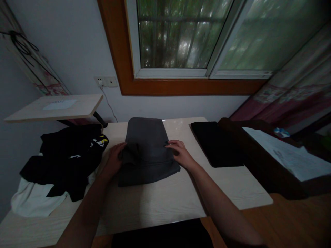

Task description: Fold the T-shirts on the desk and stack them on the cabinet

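Observation:
A dark grey folded garment [147,137] lies on the pale wood-grain table [160,203], its near edge loose and a little uneven. At its left edge my left hand [115,156] grips the cloth, the fingertips partly hidden in a fold. My right hand [180,153] holds the right edge, thumb and fingers closed on the fabric. To the left lies a loose heap of black clothing [69,162] with a white and yellow print, on top of a white cloth [36,198]. A flat black folded item [217,144], seemingly cloth, rests on the right.
A small raised shelf [85,107] with a paper on it overhangs the table's back left. Behind are a wall socket [105,82] with a plugged cable and a wood-framed window [186,86]. Dark furniture bearing a white sheet [289,155] stands at the right.

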Demonstrator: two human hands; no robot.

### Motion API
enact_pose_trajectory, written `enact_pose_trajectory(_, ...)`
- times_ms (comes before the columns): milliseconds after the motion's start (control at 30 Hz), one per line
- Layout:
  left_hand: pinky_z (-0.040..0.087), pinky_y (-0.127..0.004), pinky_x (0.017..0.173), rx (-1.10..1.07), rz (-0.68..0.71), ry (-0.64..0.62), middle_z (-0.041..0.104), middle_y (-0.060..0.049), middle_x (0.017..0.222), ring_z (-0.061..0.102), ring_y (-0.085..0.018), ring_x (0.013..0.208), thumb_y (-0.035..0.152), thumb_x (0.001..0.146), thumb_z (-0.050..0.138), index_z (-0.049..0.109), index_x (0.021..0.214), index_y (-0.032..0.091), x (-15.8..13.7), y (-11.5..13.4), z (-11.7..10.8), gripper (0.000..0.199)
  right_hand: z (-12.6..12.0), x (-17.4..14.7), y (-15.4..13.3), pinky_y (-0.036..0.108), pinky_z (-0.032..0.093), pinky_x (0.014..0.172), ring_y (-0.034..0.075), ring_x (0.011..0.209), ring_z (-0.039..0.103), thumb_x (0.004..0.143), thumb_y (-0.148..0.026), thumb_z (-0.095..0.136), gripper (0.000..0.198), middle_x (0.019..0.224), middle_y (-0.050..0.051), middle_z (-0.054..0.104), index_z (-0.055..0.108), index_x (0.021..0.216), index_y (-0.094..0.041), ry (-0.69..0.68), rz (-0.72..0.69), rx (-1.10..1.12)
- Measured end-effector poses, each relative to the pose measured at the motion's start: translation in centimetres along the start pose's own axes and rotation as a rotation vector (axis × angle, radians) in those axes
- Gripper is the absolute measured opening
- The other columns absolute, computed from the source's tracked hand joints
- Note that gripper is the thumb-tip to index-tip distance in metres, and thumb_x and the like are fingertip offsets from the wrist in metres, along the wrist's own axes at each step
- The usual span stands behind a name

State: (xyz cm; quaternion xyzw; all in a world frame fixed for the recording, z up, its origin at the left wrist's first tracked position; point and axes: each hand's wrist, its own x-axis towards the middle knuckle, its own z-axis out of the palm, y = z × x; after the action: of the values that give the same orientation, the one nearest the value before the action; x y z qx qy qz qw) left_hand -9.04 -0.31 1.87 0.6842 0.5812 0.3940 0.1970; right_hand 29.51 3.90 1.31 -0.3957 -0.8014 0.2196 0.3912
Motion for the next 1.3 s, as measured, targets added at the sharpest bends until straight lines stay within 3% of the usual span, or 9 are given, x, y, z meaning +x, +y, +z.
enact_pose_trajectory(167, 0.039, -0.044, 0.115, -0.120, -0.096, -0.083, 0.057, -0.009, 0.141, 0.054, -0.027, 0.131, 0.033, 0.077, 0.070, 0.051, 0.141, 0.025, 0.2, 0.4, -0.2, 0.067, -0.6, 0.4, 0.2, 0.051, 0.037, 0.111, 0.028, 0.126, 0.054, 0.084, -0.015, 0.068, 0.026, 0.123, 0.005, 0.069, 0.080, 0.100, -0.032, -0.100, -0.046, 0.131)
enact_pose_trajectory(333, 0.047, -0.038, 0.103, -0.169, -0.122, -0.138, 0.065, -0.005, 0.121, 0.063, -0.022, 0.110, 0.028, 0.079, 0.065, 0.050, 0.145, 0.026, 2.1, 1.1, -0.5, 0.068, -0.4, 1.3, 0.3, 0.048, 0.042, 0.108, 0.027, 0.117, 0.061, 0.085, -0.032, 0.073, 0.015, 0.112, 0.007, 0.073, 0.080, 0.097, -0.028, -0.054, 0.069, 0.309)
enact_pose_trajectory(467, 0.051, -0.035, 0.091, -0.180, -0.087, -0.163, 0.066, -0.003, 0.101, 0.064, -0.022, 0.097, 0.038, 0.080, 0.063, 0.070, 0.106, 0.022, 4.3, 1.4, -0.5, 0.032, 0.5, 2.5, 0.7, 0.039, 0.051, 0.093, 0.024, 0.098, 0.066, 0.084, -0.044, 0.074, 0.024, 0.100, 0.006, 0.073, 0.078, 0.092, -0.022, 0.038, 0.254, 0.442)
enact_pose_trajectory(567, 0.052, -0.037, 0.089, -0.129, -0.191, -0.093, 0.068, -0.004, 0.097, 0.064, -0.025, 0.097, 0.049, 0.082, 0.062, 0.067, 0.093, 0.021, 5.5, 1.1, 0.2, 0.030, 1.4, 3.6, 1.3, 0.035, 0.052, 0.082, 0.023, 0.087, 0.066, 0.084, -0.049, 0.071, 0.032, 0.091, 0.004, 0.073, 0.075, 0.091, -0.019, 0.139, 0.382, 0.493)
enact_pose_trajectory(700, 0.050, -0.042, 0.098, -0.048, -0.264, 0.089, 0.068, -0.007, 0.108, 0.065, -0.027, 0.106, 0.048, 0.084, 0.061, 0.065, 0.097, 0.023, 6.0, -0.4, 1.7, 0.029, 1.9, 4.9, 1.6, 0.033, 0.051, 0.079, 0.021, 0.084, 0.066, 0.086, -0.051, 0.066, 0.035, 0.092, 0.004, 0.073, 0.074, 0.099, -0.019, 0.273, 0.418, 0.361)
enact_pose_trajectory(800, 0.050, -0.042, 0.102, -0.083, -0.236, 0.160, 0.065, -0.010, 0.123, 0.065, -0.025, 0.112, 0.044, 0.082, 0.064, 0.062, 0.113, 0.022, 5.6, -1.5, 2.3, 0.038, 1.8, 5.0, 1.3, 0.033, 0.051, 0.080, 0.021, 0.083, 0.066, 0.089, -0.048, 0.061, 0.039, 0.091, 0.005, 0.073, 0.071, 0.113, -0.020, 0.279, 0.403, 0.170)
enact_pose_trajectory(900, 0.053, -0.042, 0.098, -0.099, -0.263, 0.126, 0.065, -0.011, 0.127, 0.066, -0.024, 0.111, 0.042, 0.081, 0.068, 0.053, 0.131, 0.022, 4.8, -1.6, 2.1, 0.055, 1.8, 4.6, 1.1, 0.035, 0.050, 0.083, 0.022, 0.084, 0.065, 0.089, -0.043, 0.061, 0.043, 0.090, 0.005, 0.071, 0.066, 0.124, -0.019, 0.232, 0.362, -0.025)
enact_pose_trajectory(1033, 0.055, -0.042, 0.090, -0.072, -0.352, 0.030, 0.070, -0.010, 0.115, 0.070, -0.025, 0.102, 0.042, 0.081, 0.071, 0.041, 0.144, 0.024, 3.6, -0.5, 1.0, 0.073, 1.9, 3.7, 1.0, 0.036, 0.049, 0.084, 0.023, 0.087, 0.063, 0.086, -0.040, 0.066, 0.050, 0.092, 0.005, 0.070, 0.061, 0.131, -0.020, 0.144, 0.337, -0.166)
enact_pose_trajectory(1300, 0.056, -0.042, 0.081, -0.106, -0.389, -0.097, 0.071, -0.008, 0.101, 0.072, -0.027, 0.091, 0.045, 0.077, 0.074, 0.034, 0.152, 0.022, 2.1, 0.5, -0.2, 0.088, 1.2, 2.4, 0.6, 0.033, 0.047, 0.077, 0.022, 0.083, 0.062, 0.086, -0.038, 0.067, 0.053, 0.087, 0.002, 0.066, 0.055, 0.136, -0.025, 0.011, 0.355, -0.062)
